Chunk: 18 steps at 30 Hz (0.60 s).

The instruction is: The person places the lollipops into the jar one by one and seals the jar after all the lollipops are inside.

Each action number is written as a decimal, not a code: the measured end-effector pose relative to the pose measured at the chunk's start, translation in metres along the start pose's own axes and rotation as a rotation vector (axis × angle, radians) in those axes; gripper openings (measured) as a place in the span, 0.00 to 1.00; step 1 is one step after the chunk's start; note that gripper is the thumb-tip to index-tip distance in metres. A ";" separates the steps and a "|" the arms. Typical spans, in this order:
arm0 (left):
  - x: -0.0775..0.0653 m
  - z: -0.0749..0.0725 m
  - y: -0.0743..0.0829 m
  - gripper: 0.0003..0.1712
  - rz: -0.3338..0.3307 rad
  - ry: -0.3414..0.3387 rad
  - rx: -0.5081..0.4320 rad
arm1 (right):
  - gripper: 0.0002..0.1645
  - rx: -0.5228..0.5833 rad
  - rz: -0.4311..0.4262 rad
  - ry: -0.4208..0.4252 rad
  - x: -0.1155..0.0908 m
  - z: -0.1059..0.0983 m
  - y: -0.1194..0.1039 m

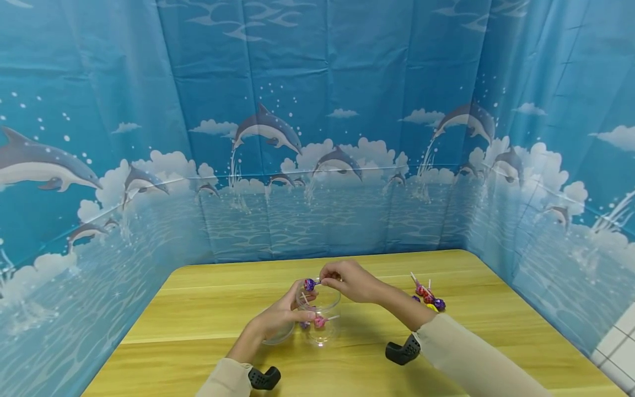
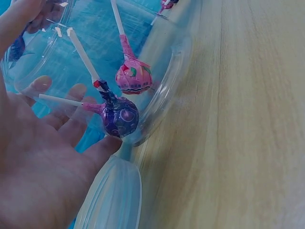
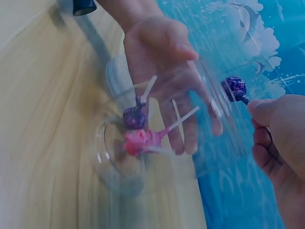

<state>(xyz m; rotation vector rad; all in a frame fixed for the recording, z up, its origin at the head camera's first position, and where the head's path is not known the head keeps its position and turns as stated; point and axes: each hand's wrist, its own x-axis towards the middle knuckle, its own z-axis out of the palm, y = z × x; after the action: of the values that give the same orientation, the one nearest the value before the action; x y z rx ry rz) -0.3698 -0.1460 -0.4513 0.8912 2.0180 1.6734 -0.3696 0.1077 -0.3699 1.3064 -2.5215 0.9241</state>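
Around the side of a clear plastic jar [image 1: 333, 306], my left hand [image 1: 278, 315] has its thumb in front and fingers behind. Inside the jar lie a pink-wrapped lollipop [image 2: 133, 77], a purple-wrapped one [image 2: 120, 117] and at least one more, white sticks pointing various ways. My right hand [image 1: 354, 281] pinches another purple lollipop [image 3: 235, 88] by its stick, at the jar's open mouth. The wrapped head of that lollipop points left, toward the left fingers. Beside the jar's base, partly behind the left hand, lies a clear round lid [image 2: 114, 198].
On the right of the wooden table [image 1: 198, 309] several lollipops lie in a loose heap, including a red one [image 1: 428, 298], a purple one [image 1: 439, 304] and something yellow. A blue dolphin-print curtain [image 1: 317, 220] hangs behind and at both sides. Black devices sit at both wrists.
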 end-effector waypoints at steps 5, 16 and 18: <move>0.000 0.000 0.000 0.43 0.011 -0.009 0.004 | 0.06 -0.014 -0.023 -0.025 0.008 0.003 -0.003; 0.001 -0.001 -0.002 0.46 -0.002 -0.023 -0.021 | 0.06 -0.081 -0.095 -0.073 0.015 0.007 -0.005; 0.001 -0.001 -0.002 0.47 -0.006 -0.024 -0.021 | 0.06 -0.109 -0.116 -0.088 0.016 0.007 -0.005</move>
<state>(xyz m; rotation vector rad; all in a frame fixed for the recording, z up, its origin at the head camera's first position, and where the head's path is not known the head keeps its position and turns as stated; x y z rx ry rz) -0.3715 -0.1467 -0.4528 0.8929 1.9816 1.6703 -0.3742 0.0905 -0.3671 1.4703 -2.4898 0.7102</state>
